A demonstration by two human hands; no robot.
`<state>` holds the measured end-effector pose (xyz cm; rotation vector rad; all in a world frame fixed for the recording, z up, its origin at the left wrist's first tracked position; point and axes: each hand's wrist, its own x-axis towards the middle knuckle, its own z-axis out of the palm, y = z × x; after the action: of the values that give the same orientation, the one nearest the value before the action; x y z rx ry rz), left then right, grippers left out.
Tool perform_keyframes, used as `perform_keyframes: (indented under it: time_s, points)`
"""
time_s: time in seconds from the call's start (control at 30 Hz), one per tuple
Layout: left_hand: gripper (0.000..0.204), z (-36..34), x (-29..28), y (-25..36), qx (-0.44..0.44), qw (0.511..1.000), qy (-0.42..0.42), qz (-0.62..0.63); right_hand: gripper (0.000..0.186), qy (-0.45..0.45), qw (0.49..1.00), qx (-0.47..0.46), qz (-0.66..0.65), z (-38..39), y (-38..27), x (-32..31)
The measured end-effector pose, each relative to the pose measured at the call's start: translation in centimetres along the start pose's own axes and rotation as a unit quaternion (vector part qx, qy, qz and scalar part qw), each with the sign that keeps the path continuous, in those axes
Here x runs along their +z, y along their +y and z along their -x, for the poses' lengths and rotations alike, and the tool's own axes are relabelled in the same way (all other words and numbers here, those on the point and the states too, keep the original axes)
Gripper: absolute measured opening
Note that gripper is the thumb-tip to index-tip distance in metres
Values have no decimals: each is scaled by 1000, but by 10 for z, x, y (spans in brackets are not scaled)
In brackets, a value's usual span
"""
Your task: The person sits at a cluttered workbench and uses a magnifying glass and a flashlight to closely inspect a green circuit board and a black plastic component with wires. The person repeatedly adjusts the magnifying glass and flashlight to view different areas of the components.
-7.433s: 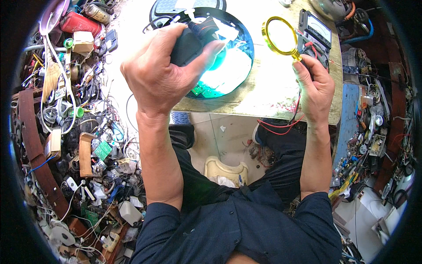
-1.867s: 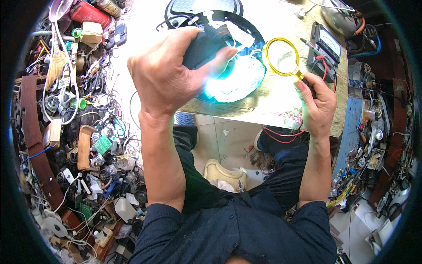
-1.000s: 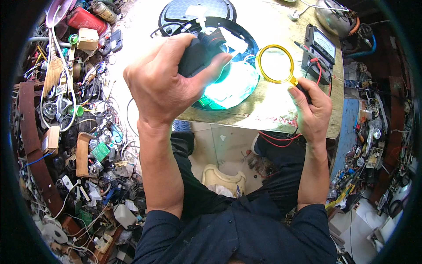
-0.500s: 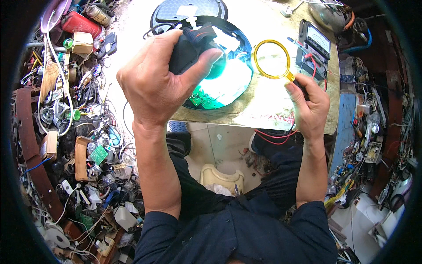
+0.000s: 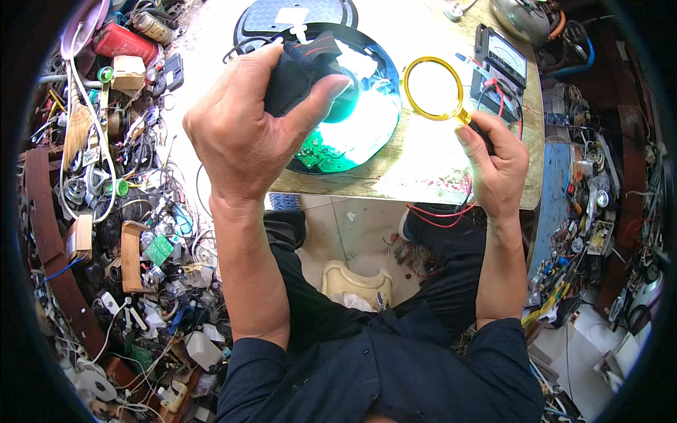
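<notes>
My left hand (image 5: 243,127) is closed round a black object (image 5: 300,74) with a thin orange line near its top; its kind I cannot make out. It is held over a round black housing (image 5: 396,77) on the table. Inside the housing, a green circuit board (image 5: 321,156) shows at the near edge, and strong glare washes out much of the rest. In my right hand (image 5: 499,162) is a magnifying glass (image 5: 462,106) with a gold rim. I grip it by its dark handle, lens up, to the right of the housing.
An analog multimeter (image 5: 502,60) with red and black leads lies at the table's right. Behind the housing is a dark, flat, rounded part (image 5: 324,13). Heaped electronic scrap (image 5: 159,250) lines the left, with more clutter (image 5: 578,225) at right. A cream stool (image 5: 356,282) is below.
The table and the things on it sit slightly further left and up in the picture. Both hands keep their grips, and the magnifying glass has shifted a little up and left.
</notes>
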<state>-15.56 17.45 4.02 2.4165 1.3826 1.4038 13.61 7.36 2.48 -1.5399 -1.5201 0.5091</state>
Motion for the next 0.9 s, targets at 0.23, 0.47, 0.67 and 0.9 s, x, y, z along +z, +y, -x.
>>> perform_keyframes:
  time_s: [0.23, 0.47, 0.67, 0.9]
  points:
    - [52, 0, 1, -1, 10, 1000, 9, 2, 19, -4, 1000, 1, -6, 0, -1, 0]
    - [51, 0, 3, -1, 14, 1000, 17, 5, 18, -2, 1000, 0, -11, 0, -2, 1]
    - [50, -1, 3, -2, 16, 1000, 19, 9, 18, -4, 1000, 2, -12, 1, 0, 2]
    - [50, -1, 3, -1, 20, 999, 23, 10, 17, -1, 1000, -1, -5, 1, 1, 2]
